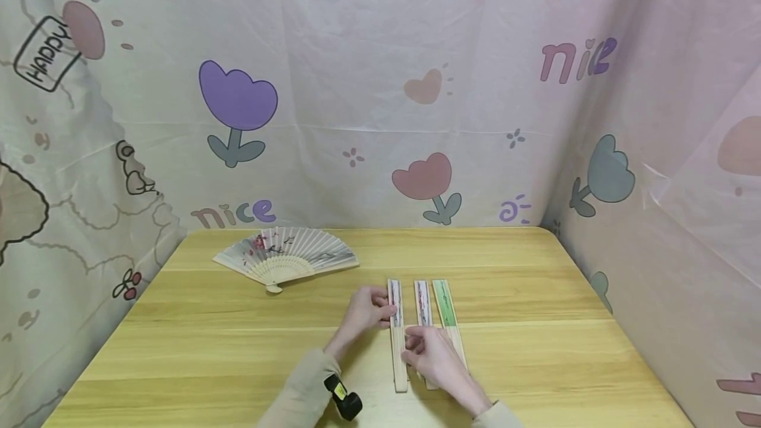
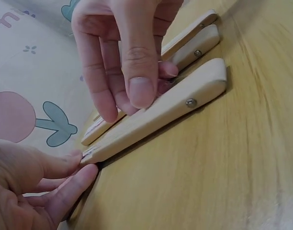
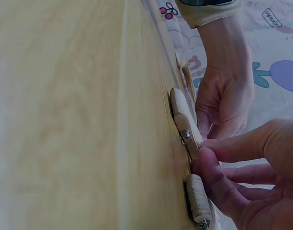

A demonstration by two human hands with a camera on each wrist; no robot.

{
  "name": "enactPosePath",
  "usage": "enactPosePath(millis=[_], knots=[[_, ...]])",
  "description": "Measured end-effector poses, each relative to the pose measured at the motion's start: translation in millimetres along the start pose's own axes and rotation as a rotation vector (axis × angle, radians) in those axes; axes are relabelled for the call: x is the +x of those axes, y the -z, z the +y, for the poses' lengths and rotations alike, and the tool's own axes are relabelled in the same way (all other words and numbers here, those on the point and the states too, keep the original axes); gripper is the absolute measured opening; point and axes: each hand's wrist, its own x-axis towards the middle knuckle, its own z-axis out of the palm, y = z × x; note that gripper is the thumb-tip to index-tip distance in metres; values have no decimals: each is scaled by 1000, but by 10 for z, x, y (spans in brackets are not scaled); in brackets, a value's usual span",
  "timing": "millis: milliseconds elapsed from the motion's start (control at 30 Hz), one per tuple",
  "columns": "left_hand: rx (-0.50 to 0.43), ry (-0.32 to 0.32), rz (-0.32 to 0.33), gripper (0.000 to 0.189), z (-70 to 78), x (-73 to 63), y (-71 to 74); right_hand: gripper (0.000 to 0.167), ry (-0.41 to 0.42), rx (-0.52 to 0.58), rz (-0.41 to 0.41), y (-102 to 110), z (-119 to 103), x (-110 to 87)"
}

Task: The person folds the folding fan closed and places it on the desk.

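A pale fabric backdrop (image 1: 333,51), printed with tulips, hearts and the words "nice" and "happy", closes in the far side and both flanks of a wood-grain table (image 1: 196,349). At the table's far left, near the backdrop, an open folding fan (image 1: 291,268) lies spread, pale with bamboo ribs and a pink blossom pattern, its pivot end pointing toward the person. Two beige sleeves (image 1: 303,385) reach in from the near edge.

The left hand (image 1: 364,309) pinches the far end of the left folded fan (image 1: 398,349) between thumb and finger. The right hand (image 1: 436,352) bends over the middle folded fan (image 1: 423,302), covering part of it; its thumb and forefinger tips come close together at the left folded fan's right edge — whether they clamp it, I cannot tell.

The three folded fans lie right of the table's middle, roughly side by side, pivot ends toward the person. The left and middle ones show pale, patterned paper; the green folded fan (image 1: 444,302) is on the right.

A black device (image 1: 345,398) sits at the left wrist. Smallest is a metal rivet (image 2: 191,103) — round and shiny — on the left folded fan's pivot end.
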Motion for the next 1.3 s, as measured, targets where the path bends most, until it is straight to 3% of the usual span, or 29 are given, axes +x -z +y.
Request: enactPosePath(millis=[233,533,733,900,1067,1300], knots=[[14,0,24,44,-3,-47,11,46,-3,16,7,2,-2,-1],[-70,-62,55,37,-63,-96,117,39,38,31,72,-10,8,28],[-129,-60,108,39,-95,-133,245,33,65,122,117,-55,16,78],[-128,-56,206,38,-108,-171,372,36,97,247,151,-111,0,119],[-109,-44,322,39,-137,-216,548,42,60,402,140,-174,-56,145],[-150,-44,449,38,-213,-305,836,47,29,465,98,-277,-146,189]])
